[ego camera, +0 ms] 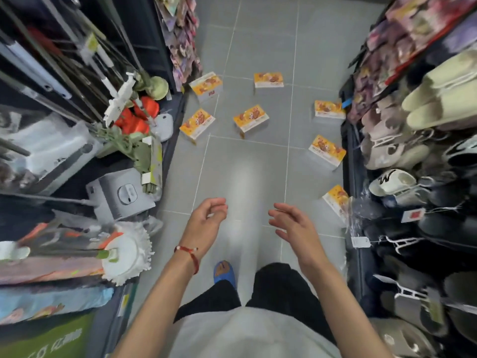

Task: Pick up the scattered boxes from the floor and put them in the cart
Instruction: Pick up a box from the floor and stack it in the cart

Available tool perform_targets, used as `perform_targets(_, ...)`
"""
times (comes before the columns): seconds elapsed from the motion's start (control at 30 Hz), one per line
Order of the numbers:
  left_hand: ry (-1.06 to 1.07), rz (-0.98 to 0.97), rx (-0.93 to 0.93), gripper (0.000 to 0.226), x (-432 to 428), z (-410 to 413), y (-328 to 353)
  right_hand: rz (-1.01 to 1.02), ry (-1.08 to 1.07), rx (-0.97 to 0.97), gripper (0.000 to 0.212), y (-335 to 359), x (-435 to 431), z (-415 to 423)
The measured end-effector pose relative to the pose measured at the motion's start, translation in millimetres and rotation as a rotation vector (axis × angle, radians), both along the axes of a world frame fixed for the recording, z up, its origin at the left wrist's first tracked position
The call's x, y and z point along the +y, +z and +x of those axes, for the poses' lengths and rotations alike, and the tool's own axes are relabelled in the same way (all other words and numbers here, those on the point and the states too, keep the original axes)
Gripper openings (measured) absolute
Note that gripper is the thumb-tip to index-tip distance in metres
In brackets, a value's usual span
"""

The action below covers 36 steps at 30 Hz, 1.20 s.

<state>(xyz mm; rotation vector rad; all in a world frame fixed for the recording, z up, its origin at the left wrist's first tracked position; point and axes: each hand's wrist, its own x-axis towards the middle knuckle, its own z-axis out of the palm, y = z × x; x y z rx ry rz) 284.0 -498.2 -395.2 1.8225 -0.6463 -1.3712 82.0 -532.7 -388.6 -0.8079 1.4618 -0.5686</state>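
Right hand (291,223): held out in front of the body at about waist height, fingers spread and loosely curved, palm turned inward; it holds nothing and touches nothing.
Left hand (207,220): held out level with the right, fingers curled halfway toward the thumb, also empty; a red cord bracelet (189,254) sits on its wrist.
Boxes: seven orange-and-yellow boxes lie scattered on the grey tiled floor (258,177), all ahead of the hands and none touching them.
Nearest box (336,201): ahead and to the right of the right hand, tipped up against the foot of the slipper rack (402,161), its long axis running slantwise along the aisle.
Next box on the right (326,151): further ahead along the same rack, lying flat and slightly skewed.
Middle box (251,121): straight ahead, well apart from both hands, long axis crosswise to the aisle.
Left boxes (197,123): two by the foot of the left shelf, beside the mop heads (134,120), closer to the left hand's side.
Nearer hand: the right, judged by the near box lying on its side of the aisle.
Cart: not in view.
Coming move: likely a reach down and to the right; the box's lean against the rack may call for a grip from its free upper edge.
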Motion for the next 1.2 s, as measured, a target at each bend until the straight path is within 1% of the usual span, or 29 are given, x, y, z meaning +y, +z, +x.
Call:
perform_targets(0.13, -0.028, 0.017, 0.005, 0.025, -81.1, 15.0, -0.9, 0.015, -0.053, -0.008, 0.022, -3.9, -70.9, 12.9)
perform_targets(0.3, -0.034, 0.031, 0.001, 0.026, -197.5, 17.2, -8.1, 0.034, -0.068, -0.013, 0.025, -13.5, -193.9, 17.7)
perform_targets(0.47, -0.014, 0.079, 0.012, 0.022, -305.1, 13.2, -6.5, 0.04, 0.021, 0.015, 0.02, -16.2, -323.1, 16.0)
perform_targets(0.57, 0.009, 0.074, 0.016, 0.023, -368.1, 12.0, -2.6, 0.009, 0.074, 0.03, 0.021, -15.8, -395.4, 21.6)
perform_targets(0.7, 0.038, 0.064, 0.024, 0.021, -446.0, 24.1, -7.9, 0.031, 0.133, 0.048, 0.023, -16.9, -477.9, 36.8)
perform_targets(0.9, 0.086, 0.119, 0.043, 0.021, -566.2, 63.3, -43.8, 0.069, 0.169, 0.102, 0.026, -36.6, -592.0, 69.0)
perform_targets(1.07, 0.063, 0.228, 0.052, 0.022, -663.9, 104.7, -82.8, 0.134, 0.109, 0.153, 0.027, -56.4, -681.7, 100.9)
perform_targets(1.2, 0.116, 0.26, 0.059, 0.019, -729.8, 127.6, -110.4, 0.181, 0.194, 0.181, 0.028, -87.1, -749.9, 128.3)
